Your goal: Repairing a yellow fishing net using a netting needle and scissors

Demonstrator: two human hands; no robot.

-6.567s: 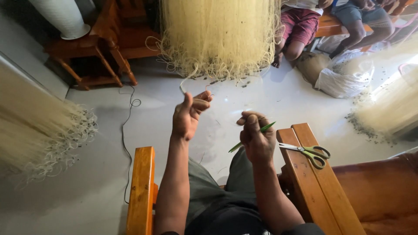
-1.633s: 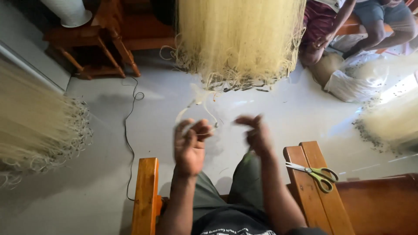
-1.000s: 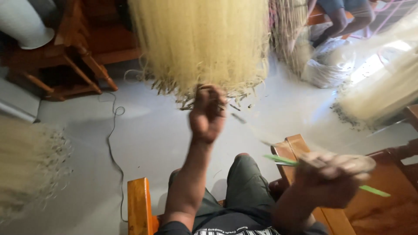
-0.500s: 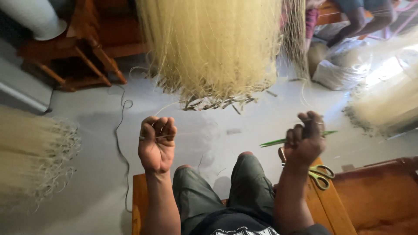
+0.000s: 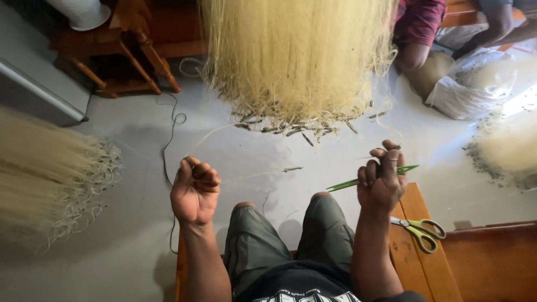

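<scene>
Sitting with your knees apart over the grey floor (image 5: 112, 246), you hold both hands raised well apart: your left hand (image 5: 194, 191) is curled into a fist around a thin pale line (image 5: 251, 176), which runs faintly rightward and is too fine to trace all the way. Your right hand (image 5: 382, 179) has its fingers closed on a slim green netting needle (image 5: 349, 183), its tips poking out on both sides of the hand. The pale yellow fishing net (image 5: 296, 56) hangs in a bundle just ahead, above both hands, and yellow-handled scissors (image 5: 420, 230) lie on the wooden bench (image 5: 475, 263) beside your right forearm.
</scene>
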